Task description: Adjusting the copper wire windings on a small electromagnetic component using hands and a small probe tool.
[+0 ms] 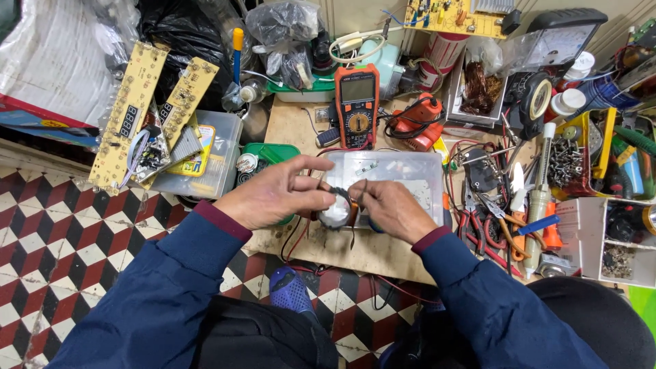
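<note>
Both hands meet over the near edge of the clear plastic box (pixel 410 171) on the tabletop (pixel 294 123). Left hand (pixel 273 195) fingers pinched shut on a small dark coil ring (pixel 336 205); right hand (pixel 393 208) fingers closed on its other side. Thin wire leads hang below the ring. Orange multimeter (pixel 357 104) stands just behind the box; pliers (pixel 488 222) lie right of it.
</note>
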